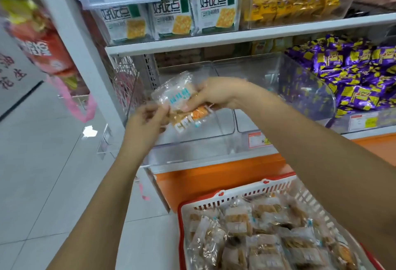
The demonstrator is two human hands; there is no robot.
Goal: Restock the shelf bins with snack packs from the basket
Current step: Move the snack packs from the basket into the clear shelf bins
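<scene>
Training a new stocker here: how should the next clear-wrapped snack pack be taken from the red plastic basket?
Come from straight above: the red plastic basket is open on top and its slotted walls block the sides. Pinch a top-lying clear-wrapped snack pack across its narrow width; the packs lie loosely heaped, so an upper one should probably lift free.

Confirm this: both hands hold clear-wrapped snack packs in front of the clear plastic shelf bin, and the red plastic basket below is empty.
One detail is wrong. In the head view the red plastic basket is not empty: it is heaped with clear-wrapped snack packs. The rest stands: the left hand and right hand hold the raised packs in front of the clear plastic shelf bin.
</scene>
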